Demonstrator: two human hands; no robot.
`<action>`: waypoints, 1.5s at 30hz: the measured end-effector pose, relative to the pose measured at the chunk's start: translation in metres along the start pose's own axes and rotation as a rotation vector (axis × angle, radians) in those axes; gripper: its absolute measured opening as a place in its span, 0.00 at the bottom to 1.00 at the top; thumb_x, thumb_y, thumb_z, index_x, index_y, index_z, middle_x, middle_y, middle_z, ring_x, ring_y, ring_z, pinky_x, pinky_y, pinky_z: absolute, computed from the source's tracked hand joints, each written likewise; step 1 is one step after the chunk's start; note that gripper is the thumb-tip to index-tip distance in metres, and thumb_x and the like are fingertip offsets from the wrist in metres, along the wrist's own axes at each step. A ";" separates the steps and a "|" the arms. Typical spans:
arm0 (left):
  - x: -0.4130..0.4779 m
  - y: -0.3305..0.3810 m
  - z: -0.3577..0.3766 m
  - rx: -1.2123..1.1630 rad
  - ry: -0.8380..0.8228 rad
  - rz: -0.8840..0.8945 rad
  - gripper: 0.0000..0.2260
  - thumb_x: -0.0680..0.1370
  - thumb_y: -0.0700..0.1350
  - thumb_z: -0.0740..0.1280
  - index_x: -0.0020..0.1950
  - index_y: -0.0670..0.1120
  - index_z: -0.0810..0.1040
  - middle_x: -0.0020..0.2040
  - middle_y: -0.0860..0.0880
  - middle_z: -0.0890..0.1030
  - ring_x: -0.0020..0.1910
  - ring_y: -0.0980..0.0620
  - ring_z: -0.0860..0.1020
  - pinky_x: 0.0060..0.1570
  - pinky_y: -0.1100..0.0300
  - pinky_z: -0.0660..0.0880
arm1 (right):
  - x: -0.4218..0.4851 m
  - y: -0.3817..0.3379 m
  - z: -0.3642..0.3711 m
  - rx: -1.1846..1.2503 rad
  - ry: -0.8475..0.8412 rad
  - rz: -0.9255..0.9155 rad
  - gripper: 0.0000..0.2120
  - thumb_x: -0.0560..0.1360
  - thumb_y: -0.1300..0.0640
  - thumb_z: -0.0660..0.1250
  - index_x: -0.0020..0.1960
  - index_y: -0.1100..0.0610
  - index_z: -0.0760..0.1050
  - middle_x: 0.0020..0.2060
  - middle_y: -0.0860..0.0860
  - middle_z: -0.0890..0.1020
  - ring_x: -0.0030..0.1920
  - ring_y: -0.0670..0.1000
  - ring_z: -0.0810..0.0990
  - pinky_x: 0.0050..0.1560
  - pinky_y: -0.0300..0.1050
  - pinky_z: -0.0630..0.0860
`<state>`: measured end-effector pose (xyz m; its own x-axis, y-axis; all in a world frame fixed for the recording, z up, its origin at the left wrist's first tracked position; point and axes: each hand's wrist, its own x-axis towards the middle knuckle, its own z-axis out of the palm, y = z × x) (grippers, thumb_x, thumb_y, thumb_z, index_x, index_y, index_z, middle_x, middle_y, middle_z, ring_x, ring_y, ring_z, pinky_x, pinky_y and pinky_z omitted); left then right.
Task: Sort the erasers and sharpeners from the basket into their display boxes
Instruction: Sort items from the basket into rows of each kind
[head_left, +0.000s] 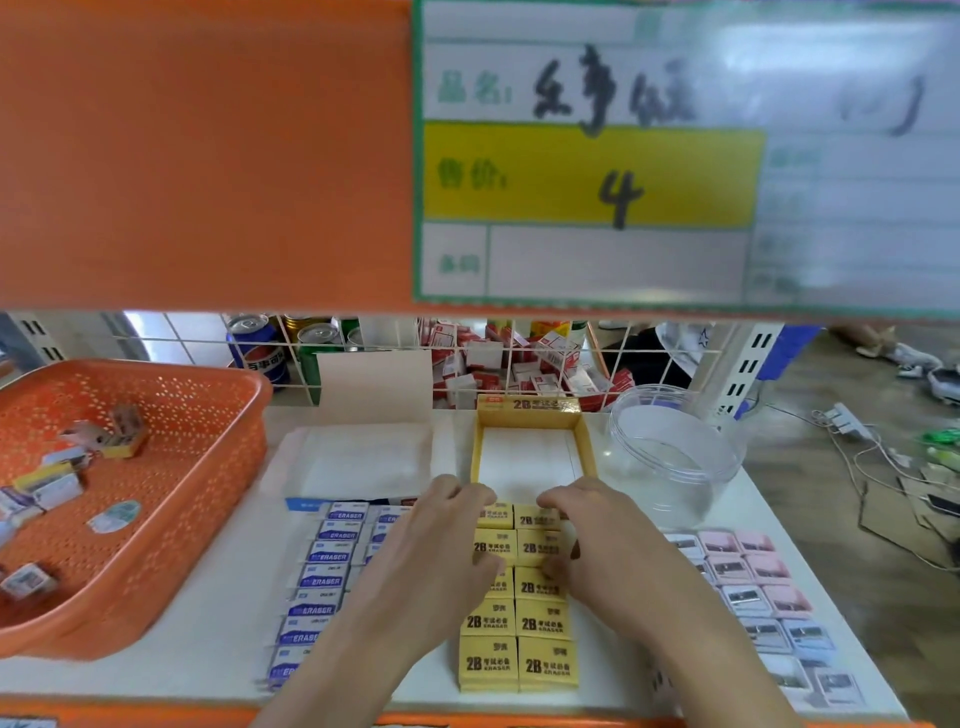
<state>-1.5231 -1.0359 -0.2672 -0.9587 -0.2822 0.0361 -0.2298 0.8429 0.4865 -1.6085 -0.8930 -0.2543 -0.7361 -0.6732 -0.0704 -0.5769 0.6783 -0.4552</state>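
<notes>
Two rows of yellow 2B erasers (519, 623) lie on the white shelf and run back into the open yellow display box (530, 406). My left hand (441, 540) and my right hand (597, 535) sit over the far part of these rows. Their fingers curl down over the farthest erasers at the box mouth, and the thumbs lie along the sides. To the left, blue-and-white erasers (324, 571) line up out of a white display box (363, 452). Pink and blue sharpeners (753, 587) lie in rows on the right. The orange basket (208, 467) holds a few loose pieces (52, 483).
A clear plastic jar (675, 457) stands at the back right of the shelf. A wire grid (467, 358) closes the back, with cans and small red boxes behind it. An orange shelf edge with a price label (587, 176) hangs overhead. The floor lies to the right.
</notes>
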 end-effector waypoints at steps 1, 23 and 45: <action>0.002 0.000 0.000 -0.003 -0.011 0.011 0.22 0.78 0.53 0.65 0.71 0.55 0.66 0.63 0.61 0.67 0.53 0.63 0.68 0.35 0.74 0.64 | 0.001 0.001 0.000 -0.009 -0.008 -0.013 0.14 0.75 0.60 0.66 0.59 0.52 0.74 0.55 0.46 0.71 0.52 0.46 0.73 0.49 0.35 0.69; -0.015 -0.029 -0.058 0.038 0.246 0.014 0.18 0.77 0.55 0.65 0.66 0.57 0.71 0.62 0.62 0.69 0.59 0.60 0.71 0.58 0.63 0.69 | 0.017 -0.050 -0.004 -0.135 0.122 -0.139 0.21 0.79 0.48 0.61 0.71 0.45 0.63 0.67 0.43 0.65 0.68 0.47 0.63 0.66 0.38 0.61; -0.032 -0.266 -0.215 0.535 -0.147 -0.425 0.17 0.80 0.45 0.63 0.69 0.50 0.71 0.62 0.49 0.77 0.59 0.50 0.75 0.54 0.59 0.72 | 0.169 -0.318 0.111 -0.468 -0.251 -0.462 0.16 0.77 0.56 0.65 0.64 0.57 0.71 0.59 0.57 0.77 0.57 0.57 0.77 0.52 0.46 0.74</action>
<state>-1.3951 -1.3493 -0.2101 -0.7713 -0.6046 -0.1989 -0.6050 0.7935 -0.0663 -1.5102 -1.2550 -0.2204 -0.3072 -0.9325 -0.1901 -0.9441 0.3237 -0.0620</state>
